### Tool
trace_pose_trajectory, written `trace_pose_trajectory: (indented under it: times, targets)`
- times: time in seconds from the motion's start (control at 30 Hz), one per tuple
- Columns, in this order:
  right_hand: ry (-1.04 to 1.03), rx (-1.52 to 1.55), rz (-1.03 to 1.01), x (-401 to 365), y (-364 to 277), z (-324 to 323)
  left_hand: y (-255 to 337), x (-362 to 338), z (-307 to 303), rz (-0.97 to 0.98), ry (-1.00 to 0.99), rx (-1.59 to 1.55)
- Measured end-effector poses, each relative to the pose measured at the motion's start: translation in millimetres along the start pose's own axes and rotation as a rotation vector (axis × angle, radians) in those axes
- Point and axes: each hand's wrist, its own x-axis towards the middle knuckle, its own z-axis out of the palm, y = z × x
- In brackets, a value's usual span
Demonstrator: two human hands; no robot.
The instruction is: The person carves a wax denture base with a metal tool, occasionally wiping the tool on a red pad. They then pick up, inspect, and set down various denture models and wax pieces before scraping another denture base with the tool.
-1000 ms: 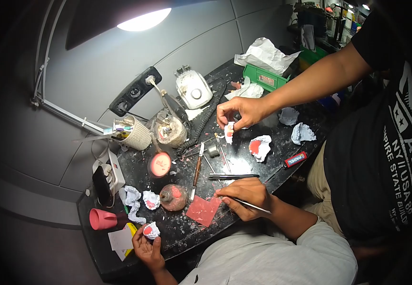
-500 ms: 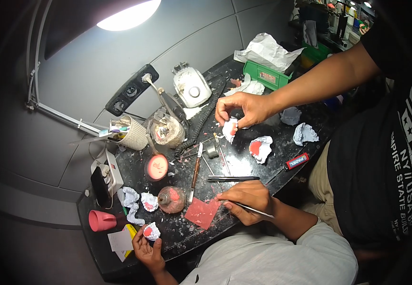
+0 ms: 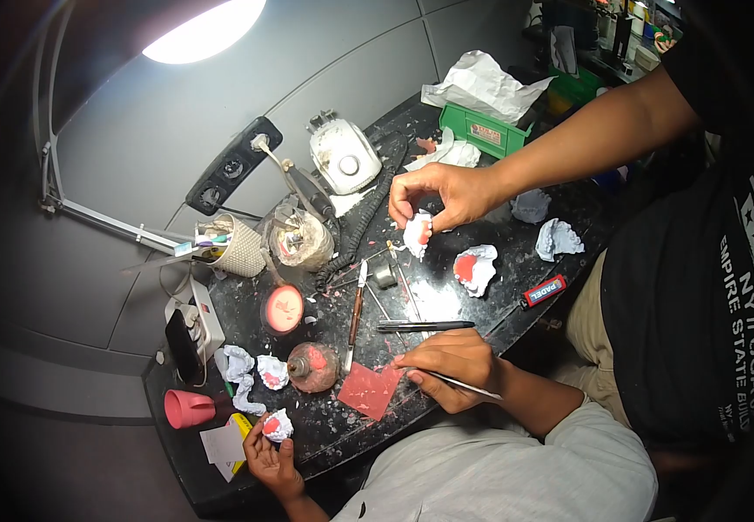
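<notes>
My left hand (image 3: pixel 271 465) grips a white plaster dental cast (image 3: pixel 279 424) with pink wax on it, close to the near left table edge. In my right hand (image 3: pixel 451 374) is a thin metal wax carving tool (image 3: pixel 481 391), pinched between thumb and fingers, its shaft slanting down to the right. By those fingertips lies a square sheet of pink wax (image 3: pixel 368 393). Between my hands stands a glass spirit burner (image 3: pixel 313 367). A co-worker's hand (image 3: pixel 446 196) reaches in from the right and holds another plaster cast (image 3: pixel 417 235) with pink wax.
A black pen (image 3: pixel 425 327) and a wood-handled knife (image 3: pixel 356 317) lie mid-table. More casts (image 3: pixel 476 270) rest at right, others (image 3: pixel 272 371) at left. Behind are a pink wax dish (image 3: pixel 284 309), a glass jar (image 3: pixel 302 239), a white control box (image 3: pixel 345 155) and a green bin (image 3: pixel 485 131).
The view has shifted slightly. My hands stay in nearly the same place with the cast and the tool. The co-worker's hand still holds its cast, turned a little.
</notes>
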Motion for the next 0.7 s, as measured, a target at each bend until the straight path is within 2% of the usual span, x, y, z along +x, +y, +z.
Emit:
trace_pose_trajectory:
  times: [0.5, 0.7]
  targets:
    - [0.019, -0.038, -0.027, -4.6, 2.4, 2.7, -0.8, -1.6, 0.4, 0.038, -0.009, 0.05]
    - [0.001, -0.028, -0.023, -0.8, 2.0, 2.1, -0.3, -1.9, -1.9, -0.014, -0.004, 0.023]
